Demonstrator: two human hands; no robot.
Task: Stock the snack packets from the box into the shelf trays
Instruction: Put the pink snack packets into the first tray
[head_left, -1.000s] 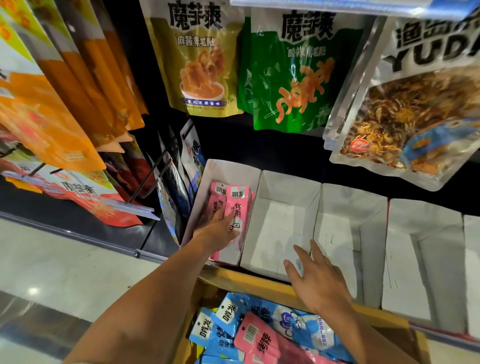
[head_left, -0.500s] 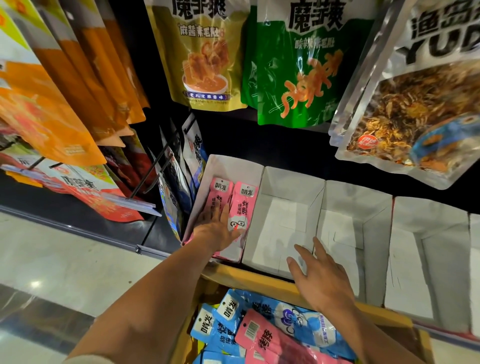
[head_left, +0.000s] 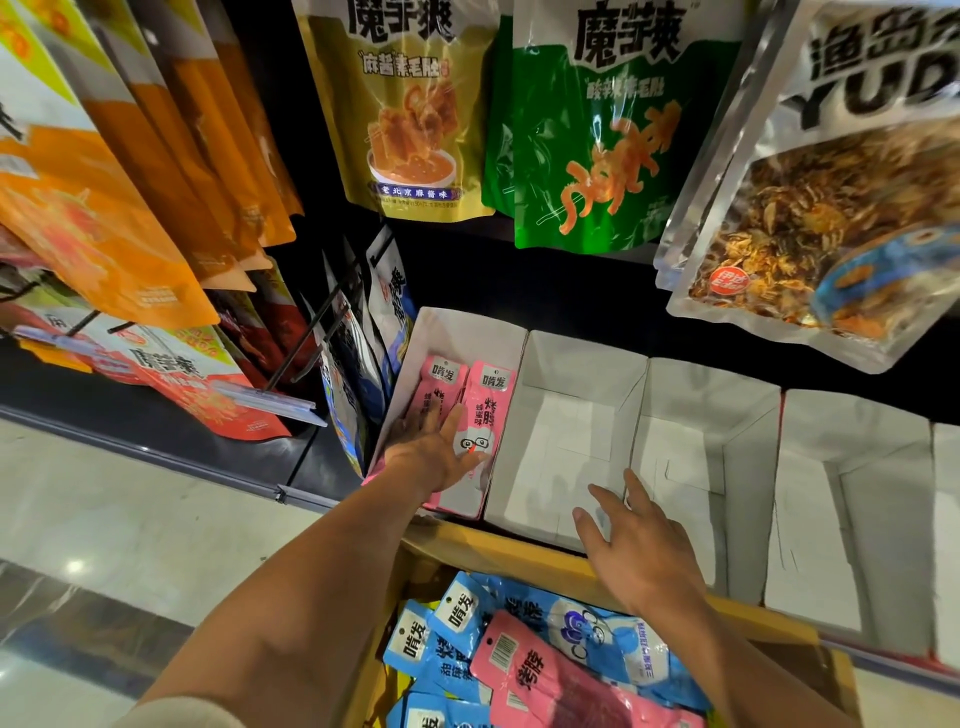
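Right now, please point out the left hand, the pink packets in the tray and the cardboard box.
left hand (head_left: 427, 453): head view, back of hand.
pink packets (head_left: 491, 410): head view, right packet's front.
cardboard box (head_left: 493, 542): head view, far rim.

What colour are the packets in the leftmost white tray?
The packets are pink, with black lettering; the head view shows them.

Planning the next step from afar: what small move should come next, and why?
Probably lift the left hand off the pink packets, already lying side by side in the leftmost tray, and reach into the box for another; the right hand holds nothing.
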